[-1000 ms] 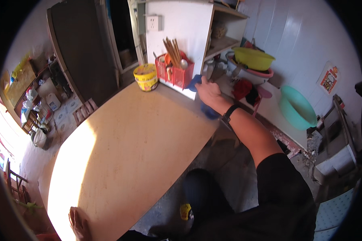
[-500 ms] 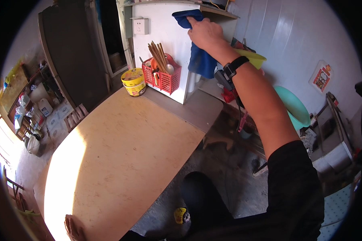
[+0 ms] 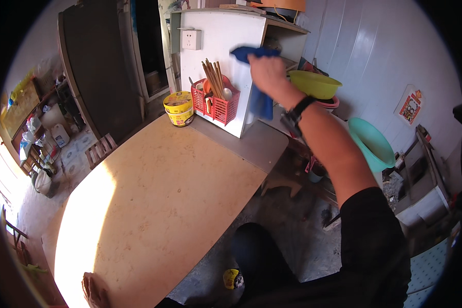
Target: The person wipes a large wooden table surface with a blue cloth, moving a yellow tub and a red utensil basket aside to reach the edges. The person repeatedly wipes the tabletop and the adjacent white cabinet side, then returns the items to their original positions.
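My right hand [image 3: 270, 76], reached far forward, is closed on a dark blue cloth [image 3: 244, 52]. The cloth is in front of the upper part of the white cabinet side [image 3: 218, 43], and its loose end hangs below the hand; motion blurs it slightly. Whether the cloth presses on the panel I cannot tell. Down at the lower left, my left hand [image 3: 94, 292] lies on the wooden tabletop [image 3: 164, 200], its fingers stretched out and nothing seen in them. A red plastic basket [image 3: 224, 110] with chopsticks [image 3: 213, 78] and spoons hangs on the panel below the cloth.
Next to the basket stands a yellow instant-noodle tub [image 3: 179, 114]. A wall socket [image 3: 191, 39] sits on the panel. Right of my arm are a yellow-green basin [image 3: 315, 84] and a mint-green basin [image 3: 372, 145]. A yellow wrapper [image 3: 231, 278] lies on the floor.
My right hand and the blue cloth have moved slightly down across the panel, and the cloth has changed shape. The whole view has shifted a little. My left hand stays on the tabletop.
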Available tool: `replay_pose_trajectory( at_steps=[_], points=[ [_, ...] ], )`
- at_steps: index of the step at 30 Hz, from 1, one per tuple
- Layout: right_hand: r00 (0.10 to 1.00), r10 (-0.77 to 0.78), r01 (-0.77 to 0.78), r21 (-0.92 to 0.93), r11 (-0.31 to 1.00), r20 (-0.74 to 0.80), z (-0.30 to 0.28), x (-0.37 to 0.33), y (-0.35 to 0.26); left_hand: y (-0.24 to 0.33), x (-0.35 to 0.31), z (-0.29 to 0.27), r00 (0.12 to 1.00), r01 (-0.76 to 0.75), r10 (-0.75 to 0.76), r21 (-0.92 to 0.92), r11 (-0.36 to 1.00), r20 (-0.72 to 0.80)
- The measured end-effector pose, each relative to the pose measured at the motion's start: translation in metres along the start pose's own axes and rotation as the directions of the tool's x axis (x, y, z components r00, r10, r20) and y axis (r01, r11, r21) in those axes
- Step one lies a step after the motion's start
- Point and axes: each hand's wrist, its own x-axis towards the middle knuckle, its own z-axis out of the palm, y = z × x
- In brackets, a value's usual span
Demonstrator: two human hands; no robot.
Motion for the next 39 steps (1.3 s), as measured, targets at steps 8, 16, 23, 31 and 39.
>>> replay_pose_trajectory(
  at_steps=[8,16,23,31,39],
  points=[
    [0.990,-0.090,0.099,-0.082,0.992,0.104,-0.010,0.089,-0.024,0.012,0.003,-0.005,1.000,-0.026,0.026,0.057,0.998,-0.002],
    [0.864,-0.138,-0.092,0.420,0.903,0.485,0.074,0.104,-0.075,0.015,0.003,-0.007,1.000,-0.011,0.011,0.070,0.997,-0.004],
    [0.780,-0.412,0.518,-0.117,0.847,0.471,0.044,0.058,-0.059,0.006,0.001,-0.005,0.999,-0.040,0.043,0.097,0.994,-0.022],
    [0.833,-0.279,0.347,-0.058,0.936,0.477,0.032,-0.006,-0.045,0.002,0.000,-0.004,1.000,-0.005,0.005,-0.023,1.000,0.006],
    [0.858,-0.208,0.289,-0.107,0.951,0.470,0.014,-0.020,-0.040,-0.006,0.002,-0.003,0.999,0.038,-0.037,0.242,0.970,-0.008]
  ],
)
